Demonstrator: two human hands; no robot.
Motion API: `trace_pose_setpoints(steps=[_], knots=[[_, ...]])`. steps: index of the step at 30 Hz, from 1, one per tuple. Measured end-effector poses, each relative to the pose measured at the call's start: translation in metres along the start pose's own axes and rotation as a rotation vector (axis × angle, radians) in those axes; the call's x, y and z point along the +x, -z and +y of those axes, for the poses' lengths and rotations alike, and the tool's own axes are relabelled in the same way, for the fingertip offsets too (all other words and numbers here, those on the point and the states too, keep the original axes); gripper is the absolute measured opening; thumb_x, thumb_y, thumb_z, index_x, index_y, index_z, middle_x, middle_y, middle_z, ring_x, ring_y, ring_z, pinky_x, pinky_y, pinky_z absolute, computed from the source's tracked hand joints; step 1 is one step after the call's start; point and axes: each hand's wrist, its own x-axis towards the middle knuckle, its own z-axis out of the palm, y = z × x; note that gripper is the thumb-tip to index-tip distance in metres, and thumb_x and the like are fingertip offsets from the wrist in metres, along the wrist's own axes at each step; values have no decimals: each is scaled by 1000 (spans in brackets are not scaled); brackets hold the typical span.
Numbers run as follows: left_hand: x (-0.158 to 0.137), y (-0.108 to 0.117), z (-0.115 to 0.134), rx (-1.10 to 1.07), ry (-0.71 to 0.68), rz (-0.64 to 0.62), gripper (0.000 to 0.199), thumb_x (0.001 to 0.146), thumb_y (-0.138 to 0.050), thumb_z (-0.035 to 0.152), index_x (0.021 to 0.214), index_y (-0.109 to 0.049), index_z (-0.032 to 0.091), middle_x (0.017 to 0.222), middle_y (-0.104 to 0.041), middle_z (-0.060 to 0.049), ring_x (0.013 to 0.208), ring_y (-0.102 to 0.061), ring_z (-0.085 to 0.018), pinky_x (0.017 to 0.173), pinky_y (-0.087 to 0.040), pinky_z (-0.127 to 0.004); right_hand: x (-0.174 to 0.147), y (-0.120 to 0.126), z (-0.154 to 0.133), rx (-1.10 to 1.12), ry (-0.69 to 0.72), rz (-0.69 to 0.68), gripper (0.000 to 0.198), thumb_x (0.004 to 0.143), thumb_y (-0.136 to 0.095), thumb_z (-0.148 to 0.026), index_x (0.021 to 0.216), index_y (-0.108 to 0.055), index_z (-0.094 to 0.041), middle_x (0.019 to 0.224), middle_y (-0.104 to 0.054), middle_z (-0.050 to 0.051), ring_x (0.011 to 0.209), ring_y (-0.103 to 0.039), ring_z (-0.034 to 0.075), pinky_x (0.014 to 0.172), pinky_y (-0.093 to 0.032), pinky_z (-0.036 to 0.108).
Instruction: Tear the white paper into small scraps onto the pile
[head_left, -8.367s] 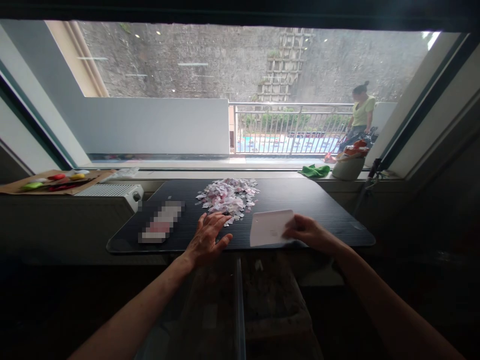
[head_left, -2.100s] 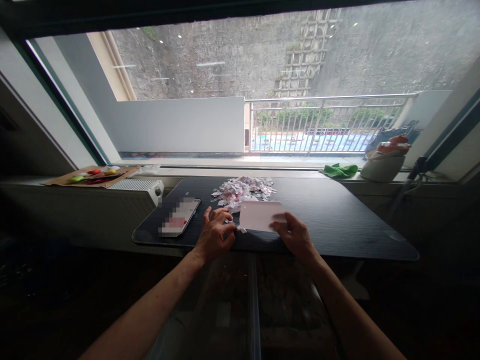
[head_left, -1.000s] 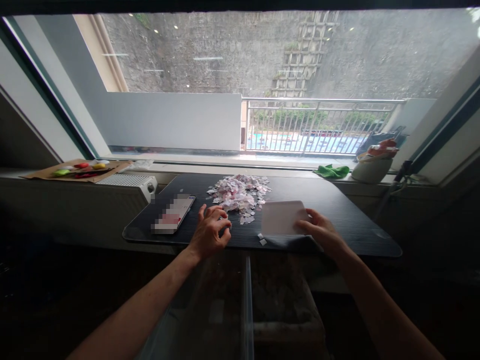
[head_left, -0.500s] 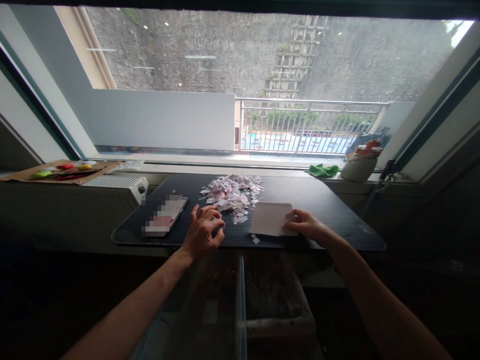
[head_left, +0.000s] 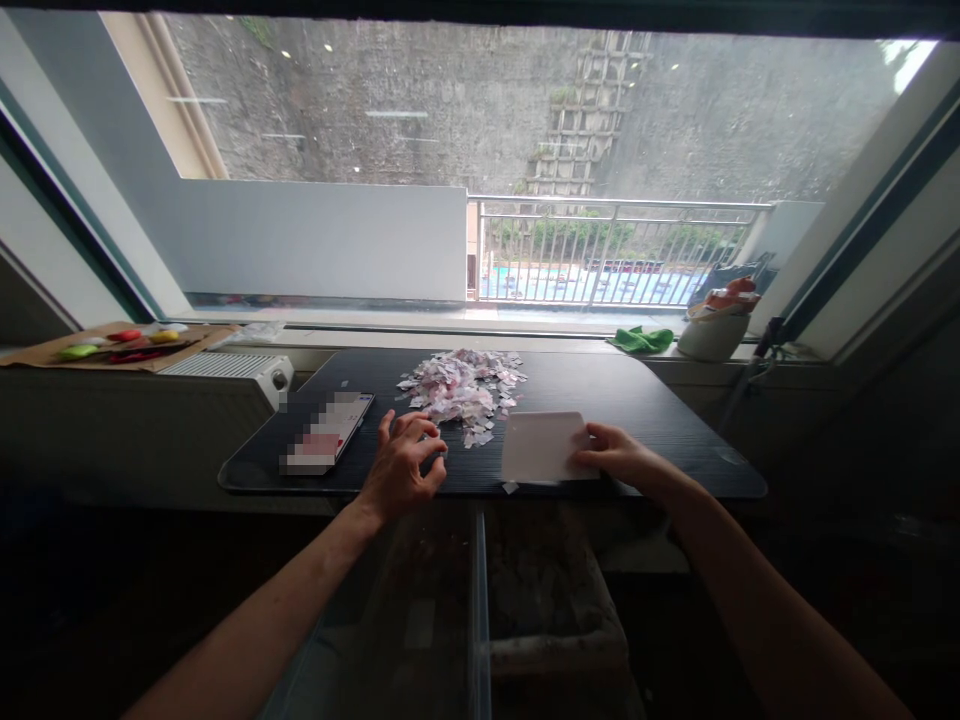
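My right hand [head_left: 616,455] grips the right edge of a pale rectangular card [head_left: 538,447] with rounded corners, thumb and fingers closed on it. The card is low over the front part of the dark table [head_left: 645,405]. A small loose paper piece [head_left: 511,488] peeks out below its lower edge. My left hand [head_left: 405,462] hovers near the table's front with curled fingers, thumb and forefinger close together in a pinch; whatever lies between them is too small to make out. Beyond both hands spreads a heap of small paper pieces [head_left: 459,385], whitish and pink.
Left of my left hand lies a phone [head_left: 330,430], its screen blurred. A radiator [head_left: 225,375] adjoins the table's left side. On the sill are a green cloth [head_left: 641,341] and a pale pot [head_left: 712,335]. A clear plastic bin [head_left: 420,610] stands below the table's front edge.
My right hand has drawn the card slightly toward me, and it now covers more of the small loose paper piece. My left hand holds nearly the same pose.
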Motion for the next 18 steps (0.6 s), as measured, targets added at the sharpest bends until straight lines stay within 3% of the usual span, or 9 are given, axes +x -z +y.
trace_pose_setpoints(steps=[5,12,15,18], knots=[[0,0,0,10,2,1,16,74,-53,21,81,-66,23,95,-63,-4,113,-50,-26,109,-16,-56,-3,5,0,4,-9,-45,30,48,-77,-20,77,-67,-17,68,-71,0,62,-65,17,56,-53,26],[-1,-1,-1,-7,-2,7,18,73,-53,21,85,-66,23,95,-63,-4,113,-49,-27,110,-15,-55,-8,9,-4,7,-22,1,30,47,-77,-19,74,-66,-17,64,-70,-1,58,-65,16,54,-52,26],[0,-1,-3,-33,46,55,19,74,-51,20,87,-66,23,94,-63,-4,111,-50,-26,109,-17,-54,-5,-2,-4,64,0,-47,33,49,-77,-21,80,-66,-18,70,-72,1,64,-67,18,59,-54,28],[0,-4,-8,-67,181,168,22,75,-48,18,89,-65,23,92,-64,-4,109,-52,-25,105,-27,-51,7,-27,0,158,82,-9,36,53,-75,-24,86,-63,-18,75,-73,1,67,-68,17,65,-54,29]])
